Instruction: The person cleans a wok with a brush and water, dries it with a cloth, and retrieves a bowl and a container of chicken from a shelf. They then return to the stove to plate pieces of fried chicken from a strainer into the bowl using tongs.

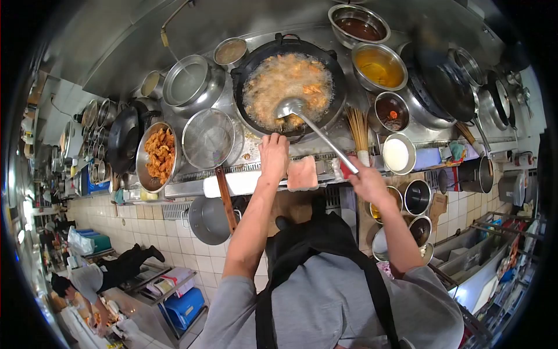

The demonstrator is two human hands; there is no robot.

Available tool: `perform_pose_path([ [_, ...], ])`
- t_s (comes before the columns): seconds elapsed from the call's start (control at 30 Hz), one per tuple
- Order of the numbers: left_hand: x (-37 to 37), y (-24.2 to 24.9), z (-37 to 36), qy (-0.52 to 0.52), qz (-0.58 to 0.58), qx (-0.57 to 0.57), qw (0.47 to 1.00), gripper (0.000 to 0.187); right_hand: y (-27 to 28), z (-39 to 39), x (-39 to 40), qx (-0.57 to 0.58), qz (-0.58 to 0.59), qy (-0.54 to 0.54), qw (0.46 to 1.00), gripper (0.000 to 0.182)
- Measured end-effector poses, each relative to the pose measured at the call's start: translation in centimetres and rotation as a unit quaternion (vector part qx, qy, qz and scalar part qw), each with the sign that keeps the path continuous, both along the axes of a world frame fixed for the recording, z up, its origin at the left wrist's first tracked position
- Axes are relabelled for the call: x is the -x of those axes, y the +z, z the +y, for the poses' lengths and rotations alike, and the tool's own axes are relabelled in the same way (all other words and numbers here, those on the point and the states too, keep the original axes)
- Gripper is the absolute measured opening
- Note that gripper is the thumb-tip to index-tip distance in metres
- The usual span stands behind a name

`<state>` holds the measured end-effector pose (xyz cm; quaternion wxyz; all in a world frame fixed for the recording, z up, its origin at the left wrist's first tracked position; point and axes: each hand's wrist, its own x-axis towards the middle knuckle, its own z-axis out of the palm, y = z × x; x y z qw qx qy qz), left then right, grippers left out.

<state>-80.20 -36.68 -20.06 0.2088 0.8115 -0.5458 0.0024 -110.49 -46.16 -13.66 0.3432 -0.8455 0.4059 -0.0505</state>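
Note:
My right hand (369, 185) is wrapped round the long metal handle of a ladle (317, 131). The ladle's bowl sits in the bubbling oil at the near part of a black wok (237, 96). Pieces of frying food (288, 81), golden and orange, fill the oil. At the wok's near edge is my left hand (273, 152), its fingers curled and close together; what they grip, if anything, is hidden. A folded pinkish cloth (302, 173) lies on the counter edge between my hands. Left of the wok rests a wire strainer (208, 138) with a wooden handle.
A bowl of fried pieces (159, 158) stands on the left. On the right are a bowl of yellow oil (379, 66), a bamboo brush (357, 127), a pot of white contents (399, 153) and a tilted black wok (444, 87). A co-worker (99, 273) is at the lower left.

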Motion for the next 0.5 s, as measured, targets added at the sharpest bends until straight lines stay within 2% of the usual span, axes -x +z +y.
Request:
perform_pose_path([
  [0.2, 0.2, -0.1, -0.9, -0.018, -0.016, -0.022, 0.999, 0.011, -8.4, 1.3, -4.4, -0.111, -0.132, -0.063, 0.983, 0.050],
  [0.3, 0.6, -0.3, -1.0, -0.003, -0.027, -0.058, 0.998, 0.011, -8.8, 0.8, -6.2, -0.166, -0.181, -0.050, 0.968, 0.050],
  [0.4, 1.1, 0.5, -1.0, -0.014, -0.022, -0.057, 0.998, 0.011, -5.0, 1.1, -7.4, -0.327, -0.193, -0.135, 0.915, 0.051],
  [0.5, 1.0, -0.5, -1.5, 0.001, -0.037, -0.057, 0.998, 0.011, -5.3, -0.2, -6.8, -0.265, -0.224, -0.120, 0.930, 0.055],
])
